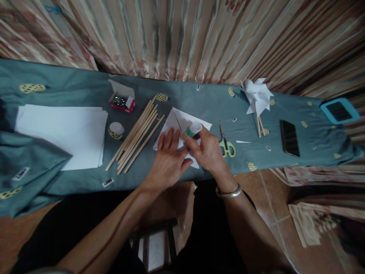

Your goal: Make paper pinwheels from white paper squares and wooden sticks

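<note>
A square of white paper (173, 120) with slits or creases running in from its corners lies on the cloth in front of me. My left hand (168, 161) lies flat on its near left part, fingers stretched out. In my right hand (207, 148) is a glue stick (193, 129), white and green, tilted with its lower end at the middle of the paper. The glue tip is hidden behind my fingers. Just right of my right hand rest green-handled scissors (226, 146). A round white cap (116, 128) sits on the left.
Several wooden sticks (137, 135) lie left of the paper, near a red box of metal pins (122, 102). Further left is a stack of white sheets (62, 133). On the right are paper pinwheels (258, 97), a paper sliver (243, 142), a phone (289, 138) and a blue-framed device (340, 110).
</note>
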{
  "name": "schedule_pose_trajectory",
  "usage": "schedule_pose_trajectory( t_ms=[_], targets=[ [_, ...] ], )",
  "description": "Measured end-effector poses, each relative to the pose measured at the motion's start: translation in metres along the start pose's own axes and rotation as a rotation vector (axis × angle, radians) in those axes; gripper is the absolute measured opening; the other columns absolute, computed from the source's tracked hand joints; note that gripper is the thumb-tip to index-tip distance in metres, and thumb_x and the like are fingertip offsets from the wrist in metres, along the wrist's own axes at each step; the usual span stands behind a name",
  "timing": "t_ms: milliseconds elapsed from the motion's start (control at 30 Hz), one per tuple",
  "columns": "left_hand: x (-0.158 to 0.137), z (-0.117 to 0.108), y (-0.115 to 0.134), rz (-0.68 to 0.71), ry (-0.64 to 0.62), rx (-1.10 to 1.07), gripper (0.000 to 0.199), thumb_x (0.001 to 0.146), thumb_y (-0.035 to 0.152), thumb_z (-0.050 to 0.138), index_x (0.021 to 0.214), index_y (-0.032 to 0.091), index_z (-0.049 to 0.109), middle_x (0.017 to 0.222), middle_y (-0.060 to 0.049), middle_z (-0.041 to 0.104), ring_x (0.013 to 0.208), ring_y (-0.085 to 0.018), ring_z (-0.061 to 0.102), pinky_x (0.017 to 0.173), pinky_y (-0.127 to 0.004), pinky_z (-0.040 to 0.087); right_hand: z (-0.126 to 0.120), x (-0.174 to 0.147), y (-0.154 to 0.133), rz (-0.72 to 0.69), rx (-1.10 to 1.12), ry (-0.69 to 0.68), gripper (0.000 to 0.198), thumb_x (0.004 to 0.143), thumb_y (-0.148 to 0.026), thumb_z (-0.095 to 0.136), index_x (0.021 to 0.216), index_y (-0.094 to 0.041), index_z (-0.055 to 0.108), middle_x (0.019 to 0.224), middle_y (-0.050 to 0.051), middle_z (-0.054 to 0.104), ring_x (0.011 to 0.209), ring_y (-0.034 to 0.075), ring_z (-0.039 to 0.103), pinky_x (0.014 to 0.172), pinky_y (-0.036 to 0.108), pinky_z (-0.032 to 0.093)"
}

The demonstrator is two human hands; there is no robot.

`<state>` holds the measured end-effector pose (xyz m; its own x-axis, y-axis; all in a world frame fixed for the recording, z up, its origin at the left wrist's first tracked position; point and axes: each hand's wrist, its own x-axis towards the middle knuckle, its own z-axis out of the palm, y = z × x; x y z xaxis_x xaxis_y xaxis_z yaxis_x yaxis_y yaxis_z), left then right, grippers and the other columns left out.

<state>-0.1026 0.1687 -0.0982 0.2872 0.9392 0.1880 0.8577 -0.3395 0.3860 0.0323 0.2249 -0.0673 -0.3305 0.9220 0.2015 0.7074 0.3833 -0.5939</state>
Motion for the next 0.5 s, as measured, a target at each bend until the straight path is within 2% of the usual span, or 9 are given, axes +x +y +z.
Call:
schedule_pose_trajectory(
  t_ms=[500],
  targets=[
    [0.0004, -0.0017, 0.0002, 0.000, -0.011, -0.002, 0.042, 0.084, 0.038, 0.062, 0.121, 0.018, 0.062, 0.148, -0.018, 0.040, 0.141, -0.042, 0.027, 0.111, -0.062, 0.025, -0.0042, -0.0057, 0.0040, -0.015, 0.023, 0.016, 0.018, 0.089, -0.038, 0.055, 0.092, -0.020, 0.056, 0.083, 0.006, 0.066, 0.078, 0.021, 0.062, 0.073, 0.034, 0.047]
  ],
)
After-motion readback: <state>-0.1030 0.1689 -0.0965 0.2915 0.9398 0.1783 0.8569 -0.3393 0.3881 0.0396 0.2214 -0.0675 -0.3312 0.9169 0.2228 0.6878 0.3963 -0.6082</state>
